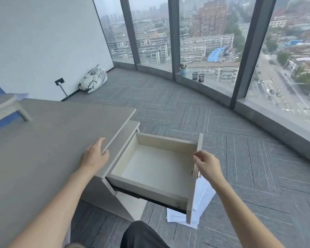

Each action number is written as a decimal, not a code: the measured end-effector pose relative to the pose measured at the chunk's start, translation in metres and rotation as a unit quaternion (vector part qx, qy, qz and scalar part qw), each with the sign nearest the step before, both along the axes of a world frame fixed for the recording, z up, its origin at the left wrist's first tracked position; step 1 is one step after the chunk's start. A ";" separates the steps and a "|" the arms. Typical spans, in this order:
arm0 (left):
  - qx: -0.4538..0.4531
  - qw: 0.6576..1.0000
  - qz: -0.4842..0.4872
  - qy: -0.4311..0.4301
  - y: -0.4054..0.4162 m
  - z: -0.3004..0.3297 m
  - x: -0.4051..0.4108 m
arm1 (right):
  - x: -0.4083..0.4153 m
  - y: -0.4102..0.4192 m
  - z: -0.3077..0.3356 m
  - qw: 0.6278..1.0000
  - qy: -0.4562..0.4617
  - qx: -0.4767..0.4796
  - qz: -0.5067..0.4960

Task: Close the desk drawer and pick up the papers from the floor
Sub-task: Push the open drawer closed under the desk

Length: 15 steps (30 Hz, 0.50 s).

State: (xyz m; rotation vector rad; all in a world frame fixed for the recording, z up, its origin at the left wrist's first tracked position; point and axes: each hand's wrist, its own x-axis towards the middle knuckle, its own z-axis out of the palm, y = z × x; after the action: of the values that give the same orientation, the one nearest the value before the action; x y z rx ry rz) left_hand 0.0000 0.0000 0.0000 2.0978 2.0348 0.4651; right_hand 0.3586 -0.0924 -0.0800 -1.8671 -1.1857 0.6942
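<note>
Two hands are working at the open drawer point(156, 169).
Right hand point(207, 165) is seemingly pinching its front; left hand point(95, 154), grip loose, is resting on the table point(43, 140); papers point(202, 199) are lying below.

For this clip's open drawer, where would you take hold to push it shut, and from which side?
Take the drawer by its front panel, coming from the outer, floor-facing side where the right hand already is. The panel stands upright across the travel direction, so a flat push there likely drives it straight in. A metal handle seems to sit by that hand. Keep fingers off the top edge. The left hand rests on the desk.
</note>
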 end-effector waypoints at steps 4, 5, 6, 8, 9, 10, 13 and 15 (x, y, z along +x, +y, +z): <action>0.001 1.000 -0.007 0.028 0.015 -0.007 -0.009 | 0.011 0.003 -0.019 0.997 -0.012 -0.047 -0.054; -0.001 0.999 -0.015 0.033 0.018 -0.010 -0.011 | 0.015 0.005 -0.027 0.996 -0.003 -0.071 -0.054; -0.003 0.999 -0.027 0.040 0.022 -0.014 -0.012 | 0.018 0.007 -0.034 0.994 0.010 -0.097 -0.051; -0.009 0.998 -0.050 0.048 0.031 -0.020 -0.018 | 0.021 0.010 -0.041 0.988 0.039 -0.147 -0.037; -0.015 0.997 -0.057 0.052 0.036 -0.023 -0.021 | 0.022 0.012 -0.045 0.983 0.055 -0.170 -0.028; -0.020 0.996 -0.064 0.055 0.041 -0.025 -0.024 | 0.023 0.014 -0.048 0.979 0.070 -0.190 -0.019; -0.025 0.995 -0.074 0.063 0.053 -0.029 -0.026 | 0.024 0.015 -0.052 0.964 0.109 -0.244 0.011; -0.027 0.994 -0.072 0.073 0.059 -0.031 -0.026 | 0.025 0.013 -0.050 0.950 0.130 -0.282 0.037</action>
State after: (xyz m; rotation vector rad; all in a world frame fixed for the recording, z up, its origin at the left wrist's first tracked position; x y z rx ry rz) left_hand -0.0262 0.0592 -0.0310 2.2860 1.9271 0.2387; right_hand 0.3831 -0.0791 -0.1299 -2.1016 -0.9460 1.3918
